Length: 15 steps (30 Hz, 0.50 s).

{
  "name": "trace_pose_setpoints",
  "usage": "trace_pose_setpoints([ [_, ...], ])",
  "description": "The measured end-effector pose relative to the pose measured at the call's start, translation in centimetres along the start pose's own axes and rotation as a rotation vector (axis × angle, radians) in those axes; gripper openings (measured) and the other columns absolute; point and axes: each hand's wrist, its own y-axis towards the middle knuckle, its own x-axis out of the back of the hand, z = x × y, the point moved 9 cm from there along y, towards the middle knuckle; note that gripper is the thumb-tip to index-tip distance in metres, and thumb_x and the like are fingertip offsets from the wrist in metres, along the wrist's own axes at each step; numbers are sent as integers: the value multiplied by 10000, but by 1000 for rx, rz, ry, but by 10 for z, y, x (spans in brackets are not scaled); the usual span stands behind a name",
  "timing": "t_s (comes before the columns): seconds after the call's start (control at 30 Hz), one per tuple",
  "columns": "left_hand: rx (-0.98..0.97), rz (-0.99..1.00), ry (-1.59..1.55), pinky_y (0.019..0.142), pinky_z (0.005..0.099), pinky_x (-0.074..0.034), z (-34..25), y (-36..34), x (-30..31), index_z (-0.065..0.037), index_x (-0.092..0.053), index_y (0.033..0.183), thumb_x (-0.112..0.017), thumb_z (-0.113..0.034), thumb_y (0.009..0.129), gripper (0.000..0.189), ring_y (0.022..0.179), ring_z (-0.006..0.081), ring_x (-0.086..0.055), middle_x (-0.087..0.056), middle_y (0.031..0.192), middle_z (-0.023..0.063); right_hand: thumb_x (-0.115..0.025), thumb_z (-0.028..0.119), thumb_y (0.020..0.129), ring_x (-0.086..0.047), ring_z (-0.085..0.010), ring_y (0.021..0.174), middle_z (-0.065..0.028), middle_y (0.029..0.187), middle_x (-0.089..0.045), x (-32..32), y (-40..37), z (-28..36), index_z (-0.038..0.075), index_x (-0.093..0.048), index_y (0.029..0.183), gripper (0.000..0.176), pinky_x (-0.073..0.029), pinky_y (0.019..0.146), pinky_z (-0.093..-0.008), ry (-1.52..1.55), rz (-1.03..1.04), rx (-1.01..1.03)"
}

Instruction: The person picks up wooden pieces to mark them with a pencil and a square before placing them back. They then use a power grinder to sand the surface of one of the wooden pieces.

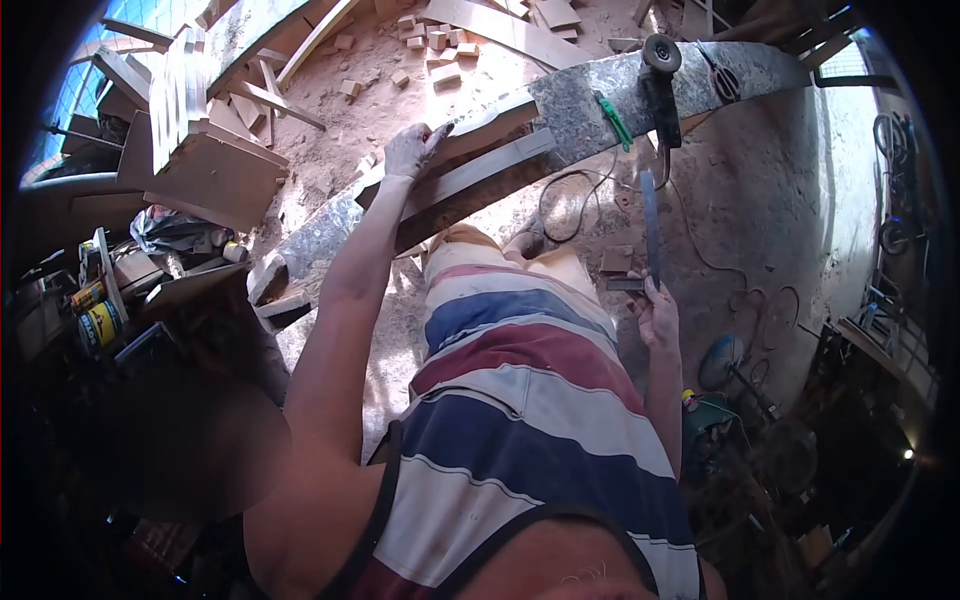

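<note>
**Metal square (651,225) and timber pieces (490,168) at the bench (575,88)**

Nearest, your right hand (655,318) grips the metal square near its corner, blade pointing away from you. Farther out, your left hand (406,152) is at the timber pieces on the bench; whether it grips them or the small dark item (443,131) by its fingertips cannot be told. Rightward of it lie a green tool (615,122) and a disc tool (660,58); beyond, wooden blocks (440,42).

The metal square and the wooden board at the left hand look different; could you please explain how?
The metal square is grey and L-shaped; the wooden board is brown and straight. The right hand holds the square off the bench, while the board lies on it at the left hand.
</note>
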Motion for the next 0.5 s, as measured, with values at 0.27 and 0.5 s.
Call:
trace_pose_setpoints([
  [0.27,-28,41,57,844,482,-560,7,13,-14,-164,-726,1090,-706,-674,949,530,1029,320,-706,-691,1009,92,-662,211,1109,-742,-240,1125,-115,1325,-739,4,6,-4,114,-663,1343,254,-591,806,-352,-4,-12,-51],
  [0.5,-101,75,33,970,479,-562,-9,-18,13,-172,-697,1294,-847,-528,837,598,1154,347,-687,-706,1176,121,-665,231,1110,-739,-235,1114,-112,1317,-750,-32,19,-3,124,-667,1350,263,-587,837,-369,-2,9,-74],
])
